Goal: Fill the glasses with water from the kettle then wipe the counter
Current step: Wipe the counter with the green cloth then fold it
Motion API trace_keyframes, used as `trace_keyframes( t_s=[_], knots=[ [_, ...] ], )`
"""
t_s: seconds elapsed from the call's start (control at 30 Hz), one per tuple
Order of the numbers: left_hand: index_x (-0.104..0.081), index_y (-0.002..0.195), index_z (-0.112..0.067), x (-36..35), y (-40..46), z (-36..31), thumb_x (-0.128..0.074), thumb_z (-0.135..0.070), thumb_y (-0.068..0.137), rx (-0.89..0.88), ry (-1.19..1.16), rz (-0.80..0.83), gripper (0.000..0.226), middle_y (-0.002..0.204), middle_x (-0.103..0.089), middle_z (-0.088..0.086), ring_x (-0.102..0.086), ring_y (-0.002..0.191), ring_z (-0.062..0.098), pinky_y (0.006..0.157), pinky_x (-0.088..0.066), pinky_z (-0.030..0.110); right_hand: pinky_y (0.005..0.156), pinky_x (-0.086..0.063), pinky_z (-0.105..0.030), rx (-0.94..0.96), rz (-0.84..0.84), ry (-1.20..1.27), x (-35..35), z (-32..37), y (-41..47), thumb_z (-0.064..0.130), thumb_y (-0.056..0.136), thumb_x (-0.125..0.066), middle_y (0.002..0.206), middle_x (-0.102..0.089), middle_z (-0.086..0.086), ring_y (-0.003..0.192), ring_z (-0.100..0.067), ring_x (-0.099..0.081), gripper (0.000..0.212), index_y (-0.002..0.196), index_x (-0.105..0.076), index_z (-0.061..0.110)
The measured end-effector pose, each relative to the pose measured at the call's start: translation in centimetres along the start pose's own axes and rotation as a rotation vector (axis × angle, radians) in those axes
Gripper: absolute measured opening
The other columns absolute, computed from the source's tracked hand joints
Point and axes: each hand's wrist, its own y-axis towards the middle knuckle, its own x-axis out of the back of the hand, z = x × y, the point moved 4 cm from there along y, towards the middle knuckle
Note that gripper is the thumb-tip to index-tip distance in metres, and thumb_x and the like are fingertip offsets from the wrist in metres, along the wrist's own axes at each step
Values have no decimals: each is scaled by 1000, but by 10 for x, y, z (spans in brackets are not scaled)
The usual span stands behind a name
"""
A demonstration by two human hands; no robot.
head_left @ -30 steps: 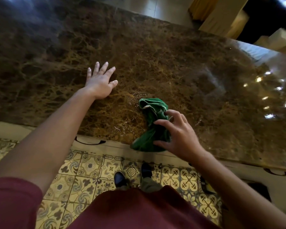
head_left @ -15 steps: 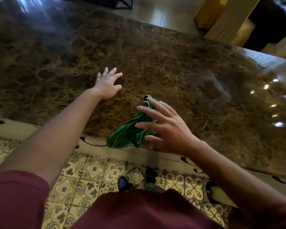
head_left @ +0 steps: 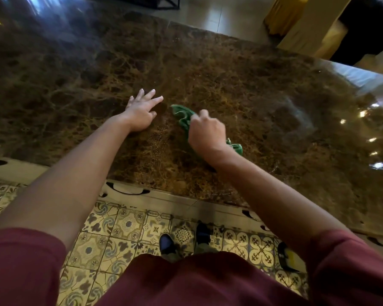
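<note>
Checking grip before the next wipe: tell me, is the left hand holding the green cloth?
No, the left hand lies flat on the counter; the right hand grips the green cloth.

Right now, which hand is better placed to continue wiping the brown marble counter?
The right hand: it is closed on the crumpled green cloth, which lies on the brown marble counter. The left hand rests flat, fingers spread, empty.

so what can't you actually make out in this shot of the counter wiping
- Green cloth, head view: its middle is hidden under the right hand; only the two ends show.
- Glasses and kettle: not in the head view at all, so whether they are filled cannot be told.
- Counter, head view: glare at the right edge hides wet or dry patches there.
- Left hand: flat on the counter, palm side hidden.
</note>
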Motion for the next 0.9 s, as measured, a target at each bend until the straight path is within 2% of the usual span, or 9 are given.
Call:
trace_keyframes(
  t_s=[0.13, 0.2, 0.23, 0.33, 0.43, 0.53, 0.63, 0.8, 0.9],
  knots=[
    [-24, 160, -28, 0, -1, -2, -42, -14, 107, 5, -7, -10, 58, 171, -1, -2, 14, 156, 22, 124, 11, 44, 63, -41, -31, -66, 184, -43, 13, -49, 15, 48, 97, -61, 94, -69, -4, 82, -26, -64, 36, 75, -59, 18],
    [-24, 160, -28, -1, -1, -1, -42, -14, 107, 11, -10, -13, 58, 171, -1, -3, 14, 156, 22, 124, 12, 43, 76, -51, -37, 49, 164, -38, 21, -62, 14, 61, 91, -62, 112, -71, -3, 106, -28, -66, 41, 103, -72, 23],
    [-24, 160, -29, -1, -1, -1, -42, -14, 108, 12, -11, -16, 57, 171, -1, -3, 14, 156, 21, 124, 12, 43, 98, -51, -45, 158, 157, -32, 23, -62, 13, 63, 89, -64, 139, -64, -5, 131, -30, -58, 52, 128, -69, 29],
    [-25, 160, -30, -2, 0, -1, -42, -15, 108, 9, -19, -17, 57, 171, -1, -5, 15, 156, 20, 123, 13, 42, 127, -17, -49, 423, 278, 108, 14, -56, 10, 53, 92, -72, 175, -23, -1, 162, -27, -13, 66, 153, -49, 42],
    [-25, 160, -31, -3, -1, -1, -42, -15, 107, 11, -26, -28, 57, 171, -2, -5, 14, 156, 19, 124, 13, 41, 128, -23, -48, 333, 369, 200, -6, -60, 8, 50, 91, -74, 175, -22, -1, 162, -25, -17, 72, 156, -45, 41],
    [-25, 160, -31, -3, -1, 0, -42, -15, 107, 17, -13, -37, 57, 171, -2, -5, 13, 156, 20, 125, 11, 42, 124, -32, -49, 61, 278, 230, -15, -76, 8, 57, 86, -75, 172, -29, -7, 157, -31, -28, 91, 163, -34, 29],
    [-25, 160, -31, -3, -1, -1, -41, -16, 108, 13, -12, -39, 56, 171, -2, -5, 13, 156, 21, 124, 12, 42, 116, -39, -48, -111, 162, 118, -16, -77, -1, 62, 89, -69, 155, -48, -15, 145, -36, -41, 84, 156, -44, 16],
    [-25, 160, -30, -2, -4, -4, -41, -16, 108, 15, -10, -50, 56, 171, -2, -4, 13, 156, 21, 124, 11, 43, 120, -37, -49, -60, 211, 144, -23, -53, -57, 65, 91, -65, 162, -39, -18, 148, -36, -37, 95, 163, -27, 16],
    [-25, 160, -31, -3, -4, -2, -40, -16, 108, 6, -36, -52, 56, 171, -2, -5, 13, 156, 19, 123, 13, 41, 116, -42, -47, 15, 110, 198, -27, -52, -88, 44, 86, -73, 157, -46, -14, 141, -33, -43, 89, 162, -34, 21]
  ],
)
